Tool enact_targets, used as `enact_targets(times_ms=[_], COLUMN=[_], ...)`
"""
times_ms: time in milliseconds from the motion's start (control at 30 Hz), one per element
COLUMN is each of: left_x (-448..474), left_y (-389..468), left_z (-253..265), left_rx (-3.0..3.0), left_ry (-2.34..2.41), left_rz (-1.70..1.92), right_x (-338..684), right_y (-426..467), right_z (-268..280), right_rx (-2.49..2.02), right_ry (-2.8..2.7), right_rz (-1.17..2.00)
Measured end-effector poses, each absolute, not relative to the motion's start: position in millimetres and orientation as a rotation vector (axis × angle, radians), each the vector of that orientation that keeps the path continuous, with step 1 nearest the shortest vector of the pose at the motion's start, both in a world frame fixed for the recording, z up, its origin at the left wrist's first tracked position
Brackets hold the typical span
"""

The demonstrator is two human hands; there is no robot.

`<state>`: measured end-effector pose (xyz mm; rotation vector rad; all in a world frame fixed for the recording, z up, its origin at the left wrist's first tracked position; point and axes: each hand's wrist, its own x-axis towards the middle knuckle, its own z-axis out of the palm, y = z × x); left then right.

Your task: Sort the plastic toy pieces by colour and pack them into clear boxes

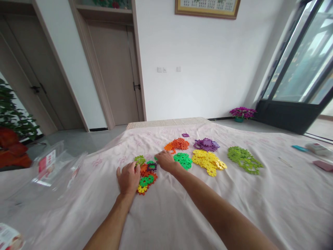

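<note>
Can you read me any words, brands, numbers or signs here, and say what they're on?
Nothing is legible.
Framed picture: marks too small to read.
Red-and-white label on the clear plastic bag: too blurred.
Pale label, bottom-left corner: too blurred.

A white wall (203,86) stands between a brown door (111,76) and dark-framed glass (301,66).

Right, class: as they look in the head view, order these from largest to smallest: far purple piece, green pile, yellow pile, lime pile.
1. Yellow pile and lime pile: too alike to rank
2. Green pile
3. Far purple piece
</note>
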<state>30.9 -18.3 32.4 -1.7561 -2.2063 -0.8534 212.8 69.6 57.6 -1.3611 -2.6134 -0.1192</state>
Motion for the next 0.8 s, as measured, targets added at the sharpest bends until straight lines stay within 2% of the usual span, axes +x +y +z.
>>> enact_targets(times_ms=[200,533,800], left_x=[26.8,26.3,24.4], left_y=[-14.8,-14.3,-13.2], left_z=[31.7,32.4,31.6], left_rx=[-1.740,-1.729,-1.744], left_ry=[-2.269,-2.323,-2.305], left_rz=[-0.783,-0.795,-0.908], right_x=[211.0,287.0,311.4], right_y=[63.5,64.1,59.1], right_z=[51.0,63.2,42.6], right_rx=[-1.308,-1.666,-1.763], right_ry=[-2.648,-1.831,-1.883], right_rz=[-0.211,0.181,0.060])
